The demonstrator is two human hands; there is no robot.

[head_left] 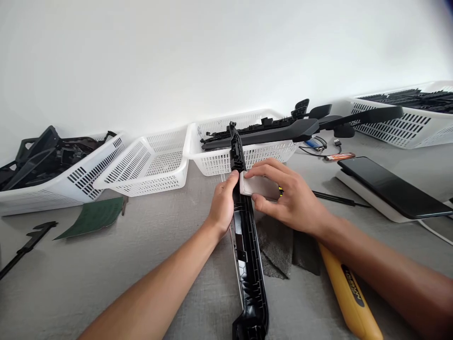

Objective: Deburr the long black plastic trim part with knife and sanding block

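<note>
A long black plastic part [249,264] runs from the bottom edge up to the middle of the head view, its far end above the basket rim. My left hand [223,204] is closed round its left side, thumb on top. In my right hand [286,193] a light grey block [264,186] is pinched between fingers and thumb, its left end against the black part beside my left thumb. Under my right hand lie dark grey cloth-like pieces [276,245]. A yellow-handled tool [348,293] rests below my right forearm.
White baskets [208,163] stand along the wall, some with black parts; long black parts jut right from the middle one. Left are a green sheet [94,217] and a black caliper [30,245]. Right are a phone [392,184] on a white box, an orange knife [339,157] and cables.
</note>
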